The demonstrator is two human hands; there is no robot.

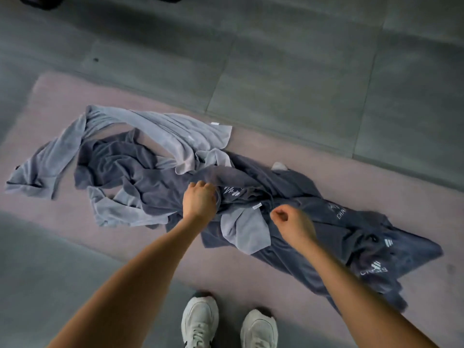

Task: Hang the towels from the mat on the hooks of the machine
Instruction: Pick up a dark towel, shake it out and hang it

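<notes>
- Left hand [199,199] clamps its curled fingers into a fold of the dark towel [251,177] mid-heap.
- Right hand [288,219] is curled just right of it; whether it pinches cloth, I cannot tell.
- The light towel [160,129] overlaps the dark towel on the mat [62,96], so lifting may drag both.
- Trailing cloth could catch under the near shoes [200,320].

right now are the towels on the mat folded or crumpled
Crumpled: the towels lie tangled and creased in a loose heap across the mat.
</notes>
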